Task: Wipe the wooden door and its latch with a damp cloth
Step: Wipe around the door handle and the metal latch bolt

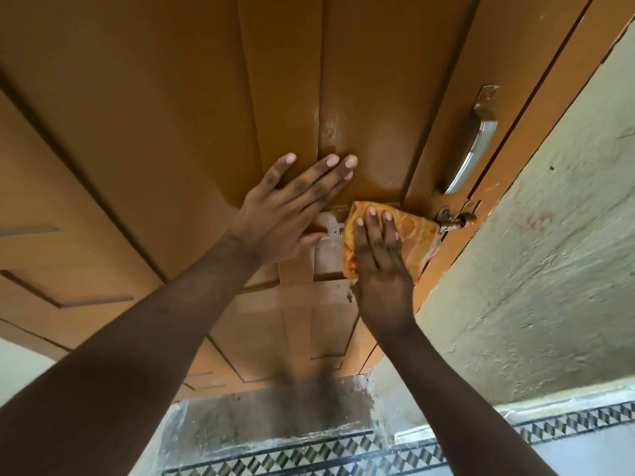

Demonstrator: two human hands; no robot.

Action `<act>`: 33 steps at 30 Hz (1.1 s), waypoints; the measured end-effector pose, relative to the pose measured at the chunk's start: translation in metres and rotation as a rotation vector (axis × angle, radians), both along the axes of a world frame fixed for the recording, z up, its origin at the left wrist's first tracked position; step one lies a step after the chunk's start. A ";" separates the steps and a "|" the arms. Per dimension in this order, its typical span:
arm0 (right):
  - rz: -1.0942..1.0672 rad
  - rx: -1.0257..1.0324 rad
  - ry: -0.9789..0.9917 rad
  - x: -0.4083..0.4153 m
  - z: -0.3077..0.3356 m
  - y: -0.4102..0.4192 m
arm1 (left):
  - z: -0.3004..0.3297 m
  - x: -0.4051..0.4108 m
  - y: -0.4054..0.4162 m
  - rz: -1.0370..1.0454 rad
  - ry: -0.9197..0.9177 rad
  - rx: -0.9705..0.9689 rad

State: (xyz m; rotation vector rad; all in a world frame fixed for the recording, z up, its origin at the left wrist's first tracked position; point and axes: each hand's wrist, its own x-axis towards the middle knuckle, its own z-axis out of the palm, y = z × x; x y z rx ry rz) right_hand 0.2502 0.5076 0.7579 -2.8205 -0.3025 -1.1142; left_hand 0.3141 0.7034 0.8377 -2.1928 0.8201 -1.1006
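A brown panelled wooden door (192, 108) fills the upper view. My left hand (288, 204) lies flat against its middle panel, fingers straight and spread. My right hand (379, 262) presses a folded orange patterned cloth (412, 231) flat on the door with straight fingers. The cloth's right edge reaches the brown metal latch (457, 218) at the door's right edge; whether it touches the latch is unclear. A curved silver pull handle (476, 146) sits just above the latch.
A rough pale plastered wall (549, 262) stands to the right of the door. Below is a grey stone threshold (275, 420) and a floor border of black-and-white patterned tiles (343, 451).
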 end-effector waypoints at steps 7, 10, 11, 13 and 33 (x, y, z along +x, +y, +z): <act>0.137 -0.100 -0.006 0.006 -0.028 -0.012 | -0.016 0.010 0.001 -0.003 -0.092 -0.094; 0.149 -0.095 -0.047 0.008 -0.026 -0.035 | -0.022 0.013 0.000 -0.003 -0.160 -0.101; 0.120 -0.045 -0.057 0.012 -0.024 -0.029 | -0.023 0.014 -0.001 -0.009 -0.173 -0.104; 0.063 0.065 -0.065 0.020 -0.022 -0.003 | -0.024 0.015 -0.001 -0.015 -0.192 -0.113; 0.168 -0.145 -0.074 0.015 -0.019 -0.041 | -0.019 0.003 -0.003 -0.010 -0.099 -0.165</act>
